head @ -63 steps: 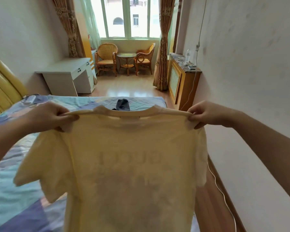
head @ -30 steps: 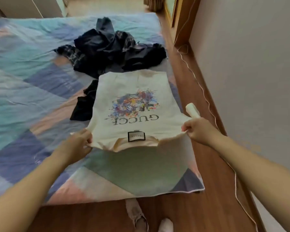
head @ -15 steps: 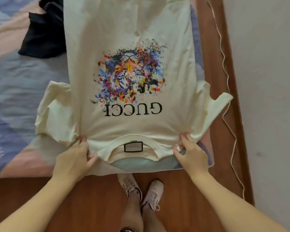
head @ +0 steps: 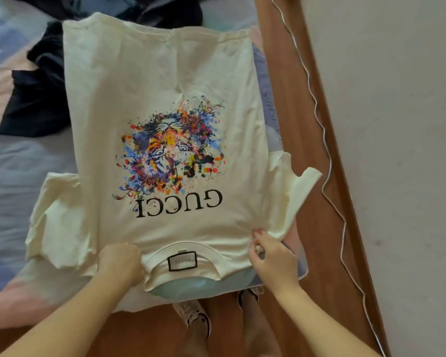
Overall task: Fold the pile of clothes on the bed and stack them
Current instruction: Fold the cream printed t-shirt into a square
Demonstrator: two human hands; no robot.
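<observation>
Cream tee laid out print-up at the corner of the bed, ready to fold

Left hand [head: 120,262] and right hand [head: 271,256] each pinch the T-shirt [head: 162,81] at a shoulder beside the collar, probably to pull the soft, wrinkly cotton flat (right sleeve hangs off the bed [head: 11,166]); dark clothes [head: 36,99] wait behind.

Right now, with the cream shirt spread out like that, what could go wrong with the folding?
The T-shirt lies at the bed's corner; its right sleeve hangs past the edge over the floor, so it may slide off. The left sleeve is crumpled, so creases could get folded in. The dark clothes touch the shirt's far side and may snag.
</observation>
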